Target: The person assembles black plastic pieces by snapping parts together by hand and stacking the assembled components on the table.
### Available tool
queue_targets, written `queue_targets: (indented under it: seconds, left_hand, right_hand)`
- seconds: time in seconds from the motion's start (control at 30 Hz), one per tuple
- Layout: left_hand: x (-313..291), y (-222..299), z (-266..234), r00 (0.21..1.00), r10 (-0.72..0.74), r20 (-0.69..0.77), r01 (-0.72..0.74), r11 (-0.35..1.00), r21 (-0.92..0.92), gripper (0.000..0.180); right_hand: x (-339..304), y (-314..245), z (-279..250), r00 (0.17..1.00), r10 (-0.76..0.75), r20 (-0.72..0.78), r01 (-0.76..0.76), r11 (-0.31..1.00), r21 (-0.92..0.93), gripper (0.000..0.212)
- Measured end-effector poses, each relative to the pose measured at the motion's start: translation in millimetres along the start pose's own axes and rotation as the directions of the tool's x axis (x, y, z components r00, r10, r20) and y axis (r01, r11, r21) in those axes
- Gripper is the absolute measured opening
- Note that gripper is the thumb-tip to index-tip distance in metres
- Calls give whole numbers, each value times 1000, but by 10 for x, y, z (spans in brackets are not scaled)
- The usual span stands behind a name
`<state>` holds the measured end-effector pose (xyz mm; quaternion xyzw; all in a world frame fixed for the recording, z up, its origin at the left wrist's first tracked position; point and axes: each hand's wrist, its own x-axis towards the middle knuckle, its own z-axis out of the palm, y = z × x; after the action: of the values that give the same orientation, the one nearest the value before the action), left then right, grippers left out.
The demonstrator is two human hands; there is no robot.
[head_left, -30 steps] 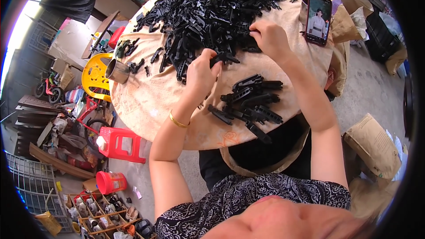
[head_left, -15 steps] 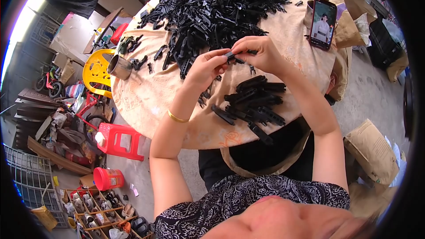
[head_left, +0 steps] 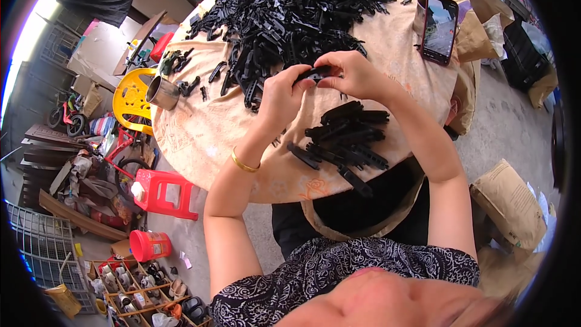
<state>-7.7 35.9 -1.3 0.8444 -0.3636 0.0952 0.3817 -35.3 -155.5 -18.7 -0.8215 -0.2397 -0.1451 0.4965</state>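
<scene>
Between my two hands I hold one small black plastic part (head_left: 316,74) over the table, just in front of the big heap. My left hand (head_left: 283,94) pinches its left end, and my right hand (head_left: 351,74) grips the right end with thumb and fingers. Beyond them spreads a large heap of black plastic pieces (head_left: 284,18). Nearer to me, at the table's front edge, lies a smaller pile of long black plastic parts (head_left: 348,133), with a few hanging toward my lap. Exactly what kind of part these are, I cannot make out.
A cloth-covered round table (head_left: 200,145) carries a metal cup (head_left: 163,92) at left and an upright phone (head_left: 440,29) at right. An open paper sack (head_left: 321,221) sits at my lap. Left are a yellow chair (head_left: 130,100), red stool (head_left: 163,191) and red bucket (head_left: 150,244).
My hands have drawn closer together around the black part, and it has turned between my fingers. The picture on the phone screen has changed.
</scene>
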Motion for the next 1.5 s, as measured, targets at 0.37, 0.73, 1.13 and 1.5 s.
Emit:
queue_targets:
  seconds: [0.37, 0.73, 1.13, 1.5]
  left_hand:
    - [7, 48, -68, 995, -75, 72, 88, 977, -196, 21]
    - [90, -153, 175, 958, 276, 75, -286, 915, 283, 22]
    - [218, -297, 27, 931, -334, 145, 351, 717, -602, 26]
    - [128, -43, 15, 863, -366, 348, 468, 319, -824, 23]
  right_hand:
    - [6, -57, -121, 995, 37, 88, -41, 998, 42, 26]
    - [-41, 243, -23, 979, 187, 81, -104, 801, -589, 34]
    - [20, 57, -98, 993, -25, -119, 45, 986, 161, 28]
    - [-3, 40, -11, 948, -295, -119, 274, 947, -166, 18]
